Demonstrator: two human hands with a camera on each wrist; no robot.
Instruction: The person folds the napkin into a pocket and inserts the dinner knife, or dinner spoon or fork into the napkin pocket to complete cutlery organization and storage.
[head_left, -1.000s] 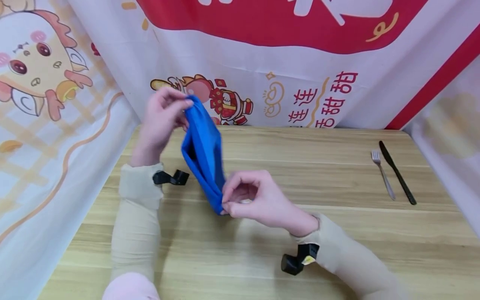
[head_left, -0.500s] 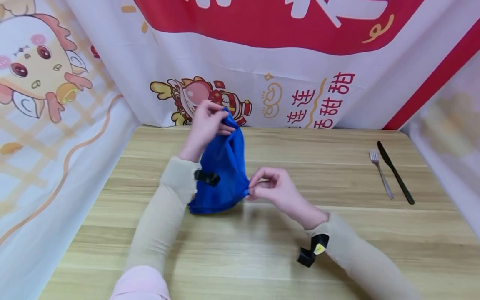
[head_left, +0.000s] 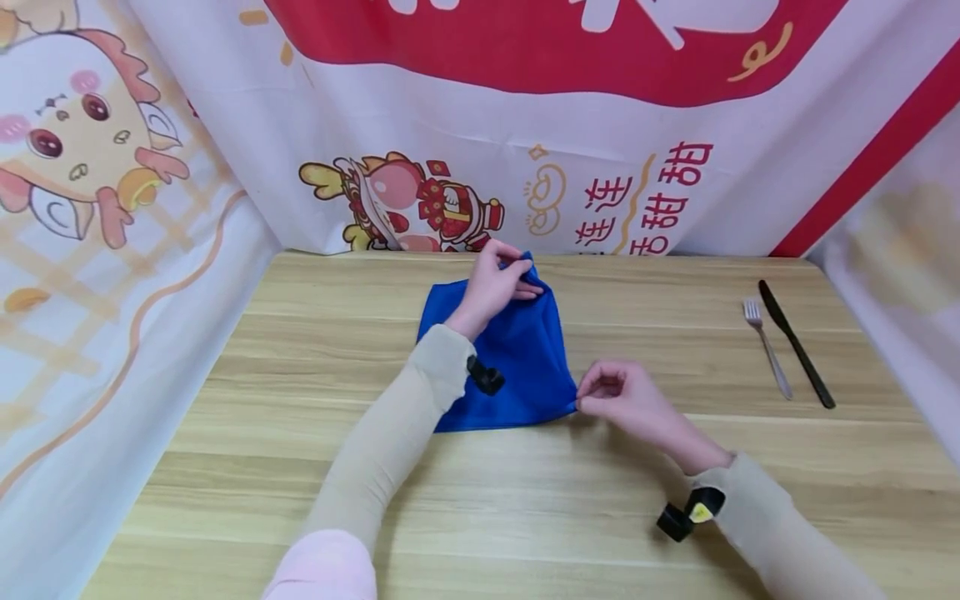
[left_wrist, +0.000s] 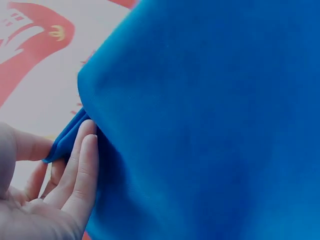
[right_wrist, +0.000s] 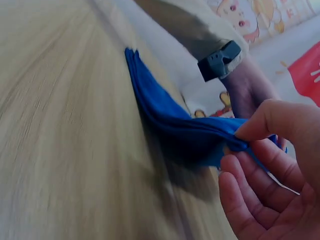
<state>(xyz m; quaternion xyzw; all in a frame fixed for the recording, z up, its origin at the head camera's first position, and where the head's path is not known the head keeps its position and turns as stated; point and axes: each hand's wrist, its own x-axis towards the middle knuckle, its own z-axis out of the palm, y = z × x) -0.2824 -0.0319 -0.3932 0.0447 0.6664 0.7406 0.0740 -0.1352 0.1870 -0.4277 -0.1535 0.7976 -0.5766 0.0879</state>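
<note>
A blue cloth (head_left: 517, 367), folded in layers, hangs between both hands over the middle of the table. My left hand (head_left: 491, 287) pinches its far right corner, and in the left wrist view the thumb and fingers of that left hand (left_wrist: 65, 185) grip a gathered edge. At the near right corner my right hand (head_left: 626, 400) pinches the cloth between thumb and fingers. Stacked layers of the cloth (right_wrist: 165, 110) show in the right wrist view, its far end low at the wood. The left forearm covers part of the cloth in the head view.
On the right of the wooden table (head_left: 525, 517) lie a fork (head_left: 767, 348) and a black-handled knife (head_left: 797, 343), side by side. A printed curtain (head_left: 465, 117) hangs along the table's back edge, with more printed fabric (head_left: 97, 217) at the left.
Both hands have carried the blue cloth to the right. It has turned from a narrow, edge-on hang to a broad, flatter spread, and the left hand has come lower in the view.
</note>
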